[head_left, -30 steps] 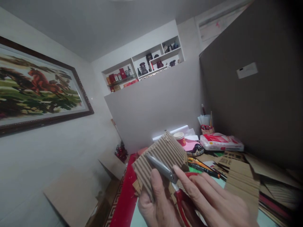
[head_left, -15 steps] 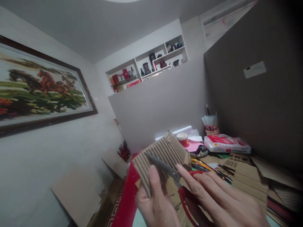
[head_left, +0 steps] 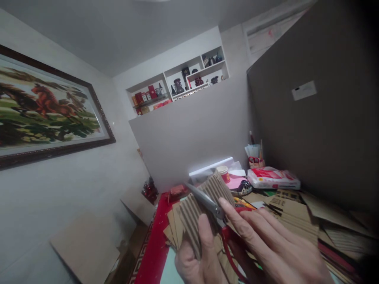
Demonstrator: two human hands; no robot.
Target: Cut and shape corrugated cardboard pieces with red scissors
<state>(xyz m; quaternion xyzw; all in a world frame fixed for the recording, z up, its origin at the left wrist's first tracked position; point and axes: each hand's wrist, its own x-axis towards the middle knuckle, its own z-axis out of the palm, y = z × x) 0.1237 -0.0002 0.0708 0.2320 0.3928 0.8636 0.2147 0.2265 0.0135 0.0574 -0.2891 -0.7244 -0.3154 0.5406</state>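
At six o'clock, the left hand (head_left: pixel 204 256) pinches corrugated cardboard (head_left: pixel 189 213) under its thumb; at five, the right hand's (head_left: pixel 275 240) bunched fingers work red-handled scissors (head_left: pixel 218 213). Pointing towards ten, the blade tip now clears the edge — a second ago it lay within — so the cut looks nearly through.

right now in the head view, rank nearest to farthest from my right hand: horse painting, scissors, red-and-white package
1. Scissors, held in your right hand
2. Red-and-white package, farther back on the table
3. Horse painting, on the left wall
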